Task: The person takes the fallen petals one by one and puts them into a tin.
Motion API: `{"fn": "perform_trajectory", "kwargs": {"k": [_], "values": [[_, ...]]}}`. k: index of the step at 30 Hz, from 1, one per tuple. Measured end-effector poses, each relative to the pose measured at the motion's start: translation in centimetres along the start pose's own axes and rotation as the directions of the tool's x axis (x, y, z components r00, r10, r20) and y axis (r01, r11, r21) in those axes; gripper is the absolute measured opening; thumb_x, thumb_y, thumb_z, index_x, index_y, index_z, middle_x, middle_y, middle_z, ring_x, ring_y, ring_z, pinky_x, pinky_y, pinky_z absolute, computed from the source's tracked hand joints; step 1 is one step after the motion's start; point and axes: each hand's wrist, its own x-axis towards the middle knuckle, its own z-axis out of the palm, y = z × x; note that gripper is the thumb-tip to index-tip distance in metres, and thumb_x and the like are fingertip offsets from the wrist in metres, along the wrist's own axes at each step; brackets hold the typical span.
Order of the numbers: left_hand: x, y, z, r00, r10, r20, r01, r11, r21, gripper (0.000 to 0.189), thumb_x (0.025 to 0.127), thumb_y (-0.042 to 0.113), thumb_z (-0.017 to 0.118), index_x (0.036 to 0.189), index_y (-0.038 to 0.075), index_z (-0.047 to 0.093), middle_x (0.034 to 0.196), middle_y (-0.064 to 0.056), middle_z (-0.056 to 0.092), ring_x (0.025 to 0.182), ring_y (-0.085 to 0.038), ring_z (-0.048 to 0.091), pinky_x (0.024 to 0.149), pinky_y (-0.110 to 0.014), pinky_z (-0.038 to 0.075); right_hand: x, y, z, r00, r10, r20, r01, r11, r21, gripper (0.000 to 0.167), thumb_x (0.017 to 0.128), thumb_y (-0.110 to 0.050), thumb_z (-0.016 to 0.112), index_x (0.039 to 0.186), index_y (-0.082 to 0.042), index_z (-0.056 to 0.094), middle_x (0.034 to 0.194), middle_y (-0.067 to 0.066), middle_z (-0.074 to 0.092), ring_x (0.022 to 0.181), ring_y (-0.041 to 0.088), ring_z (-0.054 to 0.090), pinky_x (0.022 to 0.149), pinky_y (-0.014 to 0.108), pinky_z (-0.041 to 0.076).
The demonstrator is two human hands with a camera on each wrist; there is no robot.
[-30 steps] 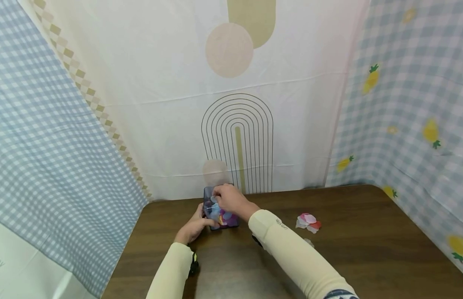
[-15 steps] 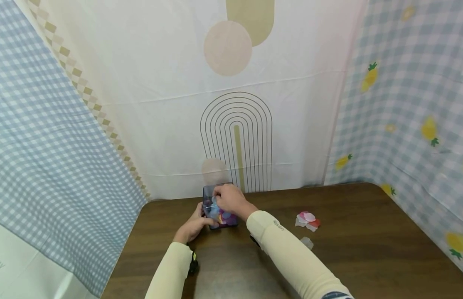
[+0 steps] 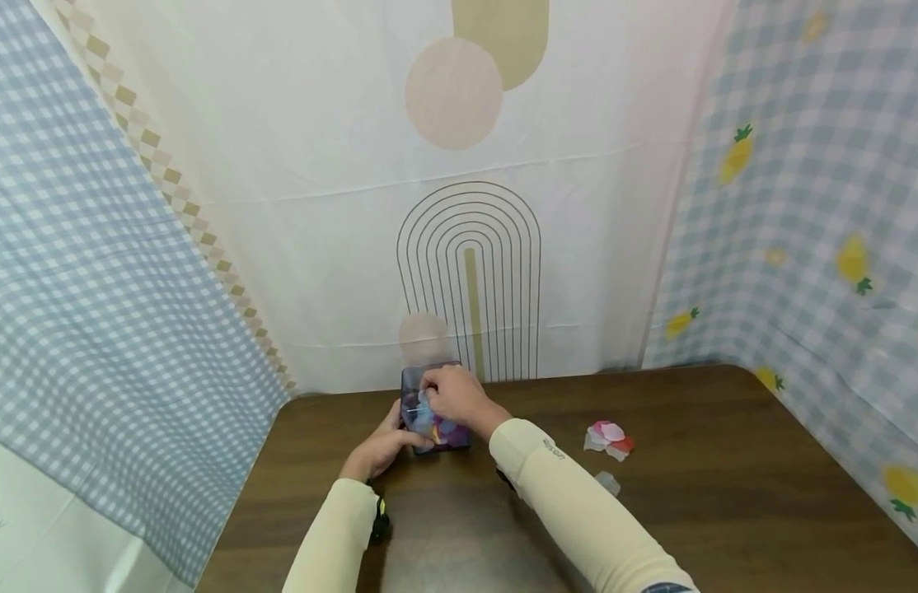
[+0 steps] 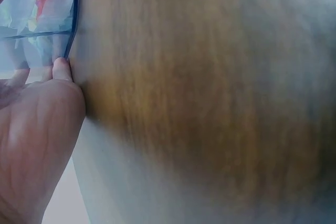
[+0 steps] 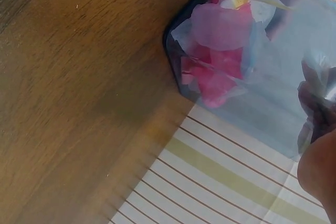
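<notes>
A clear container (image 3: 412, 379) with dark edges stands near the back of the table, with coloured petals (image 3: 447, 430) in pink, purple, blue and yellow in it. My left hand (image 3: 377, 451) holds its left side, thumb across the near side. In the left wrist view, my left hand's fingertips show through its clear wall (image 4: 31, 53). My right hand (image 3: 459, 395) is over the container with fingers curled, pinching a pale bluish petal (image 3: 423, 397). In the right wrist view, pink petals (image 5: 220, 30) lie against the wall, and part of my right hand (image 5: 320, 171) shows at the right edge.
Right of the hands, a small pile of pink, white and red petals (image 3: 610, 439) lies on the brown wooden table (image 3: 696, 461). Nearer my right forearm is a single whitish petal (image 3: 607, 482). A patterned cloth (image 3: 340, 272) hangs behind the table's back edge.
Hardly anything moves: both hands stay on the container. The view shifts slightly, and the whitish petal beside my right forearm shows more than a second ago.
</notes>
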Motion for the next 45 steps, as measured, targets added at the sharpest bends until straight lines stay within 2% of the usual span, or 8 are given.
{"fn": "perform_trajectory", "kwargs": {"k": [2,9,23,37,45], "values": [[0.2,0.03,0.07,1.0,0.002,0.007,-0.002,1.0,0.002,0.098,0.079,-0.001,0.084,0.158,0.02,0.03,0.157,-0.012,0.047,0.134,-0.026,0.053,0.109,-0.029,0.042,-0.02,0.09,-0.14,1.0,0.0,-0.008,0.0,1.0,-0.003,0.022,0.099,-0.016,0.06,0.106,-0.018,0.081,0.103,0.0,0.082,0.084,0.015,0.068,0.083,0.037,0.06],[0.01,-0.1,0.1,1.0,-0.014,-0.01,0.014,1.0,-0.002,0.101,0.077,-0.001,0.084,0.159,0.019,0.029,0.156,-0.011,0.046,0.133,-0.026,0.052,0.108,-0.029,0.041,0.13,0.3,0.27,1.0,-0.01,-0.006,0.01,1.0,-0.009,0.024,0.098,-0.017,0.06,0.108,-0.017,0.082,0.104,0.0,0.082,0.089,0.017,0.073,0.087,0.038,0.061],[-0.41,0.29,0.2,1.0,0.008,-0.006,-0.008,1.0,0.003,0.1,0.079,-0.002,0.083,0.16,0.014,0.026,0.16,-0.015,0.041,0.14,-0.031,0.047,0.115,-0.036,0.037,-0.02,0.01,-0.01,1.0,-0.007,-0.007,0.007,1.0,-0.027,0.024,0.098,-0.017,0.06,0.107,-0.019,0.082,0.101,-0.002,0.082,0.084,0.014,0.068,0.084,0.036,0.059],[-0.35,-0.11,0.11,1.0,0.014,-0.021,-0.014,1.0,0.002,0.097,0.078,-0.002,0.084,0.156,0.014,0.029,0.157,-0.013,0.043,0.137,-0.028,0.049,0.114,-0.034,0.039,0.32,0.17,0.52,1.0,0.004,0.003,-0.004,0.999,-0.041,0.025,0.1,-0.019,0.059,0.109,-0.02,0.082,0.105,-0.003,0.082,0.095,0.016,0.072,0.091,0.039,0.06],[-0.35,-0.16,0.21,0.999,0.017,-0.03,-0.017,1.0,0.009,0.101,0.078,0.0,0.084,0.16,0.012,0.027,0.159,-0.014,0.042,0.141,-0.031,0.045,0.123,-0.045,0.033,0.2,0.09,0.52,1.0,-0.005,0.0,0.005,0.998,-0.059,0.029,0.102,-0.02,0.057,0.117,-0.02,0.082,0.111,-0.003,0.083,0.104,0.021,0.073,0.098,0.042,0.058]]}}
